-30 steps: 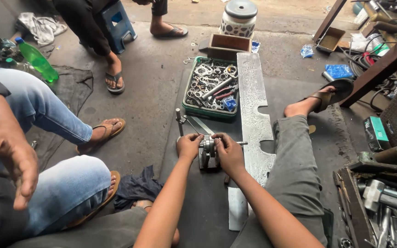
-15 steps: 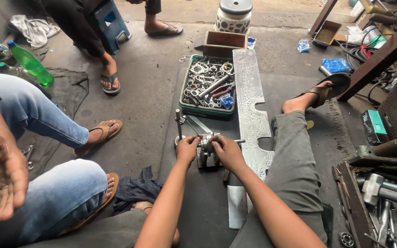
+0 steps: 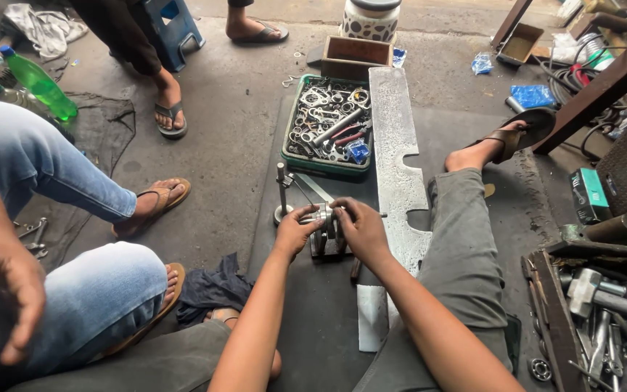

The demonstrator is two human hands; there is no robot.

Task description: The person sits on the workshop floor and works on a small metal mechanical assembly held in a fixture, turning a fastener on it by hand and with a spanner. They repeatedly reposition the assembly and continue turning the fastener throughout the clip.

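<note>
Fingers of both hands, left hand [image 3: 295,231] and right hand [image 3: 361,226], stay curled around the small metal part [image 3: 326,234] on the dark mat [image 3: 321,319], near its middle beside the long steel plate [image 3: 395,156]. Nothing has shifted; the grip holds. Green tray [image 3: 289,142] of wrenches sits beyond.

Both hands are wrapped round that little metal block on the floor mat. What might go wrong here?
The metal block sits between the left hand and right hand, so fingers could get pinched. The upright metal post stands beside the left hand and might be knocked. The long steel plate lies by the right wrist; its edge may scrape.
</note>
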